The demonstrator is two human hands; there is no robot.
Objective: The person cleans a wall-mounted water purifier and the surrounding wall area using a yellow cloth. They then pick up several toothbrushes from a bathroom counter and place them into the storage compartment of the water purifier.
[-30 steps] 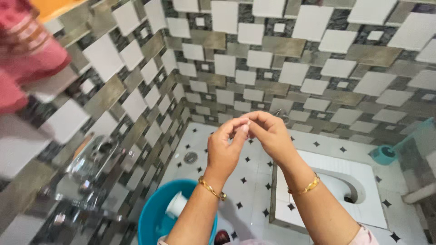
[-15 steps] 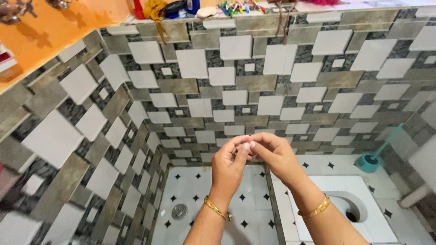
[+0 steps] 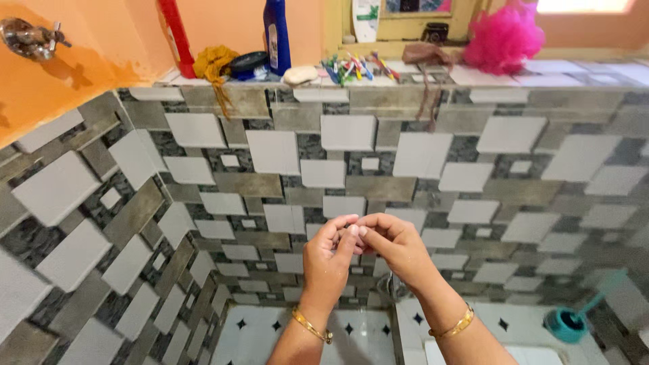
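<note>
While left hand and right hand met at chest height before grey-and-white tiled wall, fingertips pinched together on something too small to identify. No finished work showed. Ledge with pink mesh sponge, blue bottle stood well above; open air surrounded hands.

On the far ledge I see a red bottle, blue bottle, pink sponge; near right, a teal brush holder.
</note>
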